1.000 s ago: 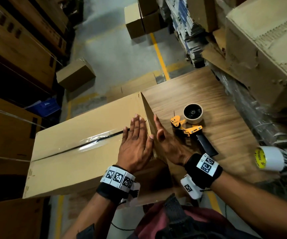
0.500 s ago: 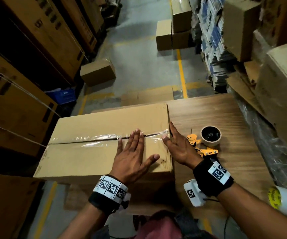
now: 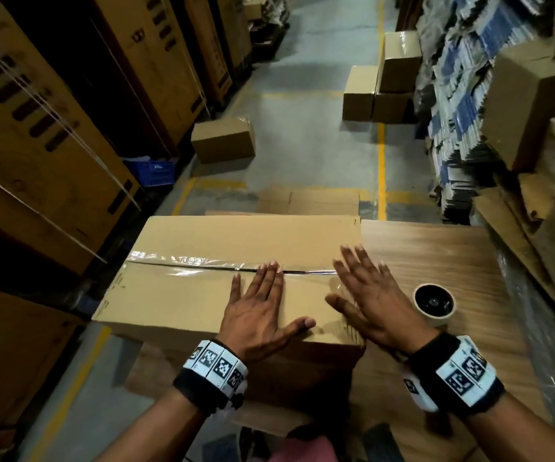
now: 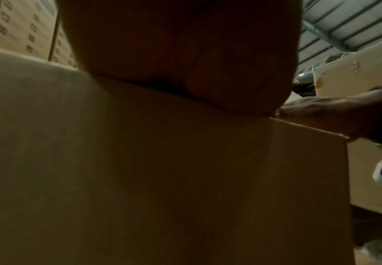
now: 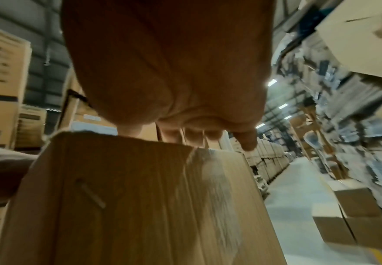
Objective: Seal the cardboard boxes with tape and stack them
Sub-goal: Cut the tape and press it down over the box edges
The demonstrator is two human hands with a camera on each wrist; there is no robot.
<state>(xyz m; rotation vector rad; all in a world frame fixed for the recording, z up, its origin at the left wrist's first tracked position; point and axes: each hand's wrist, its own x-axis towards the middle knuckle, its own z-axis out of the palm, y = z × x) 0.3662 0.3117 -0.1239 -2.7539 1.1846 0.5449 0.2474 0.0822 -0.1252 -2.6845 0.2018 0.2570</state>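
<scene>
Head view: one taped box (image 3: 202,295), left hand (image 3: 259,315), right hand (image 3: 369,305), both flat, fingers straight.

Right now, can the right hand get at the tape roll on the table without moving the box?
Probably yes. The right hand is open at the cardboard box's right end, and the tape roll stands just beside it on the bare wooden table, with nothing between them.

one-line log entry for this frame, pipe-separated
step: pressing tape on box seam | left hand: flat on top | right hand: flat at right end | tape roll: on table
</scene>
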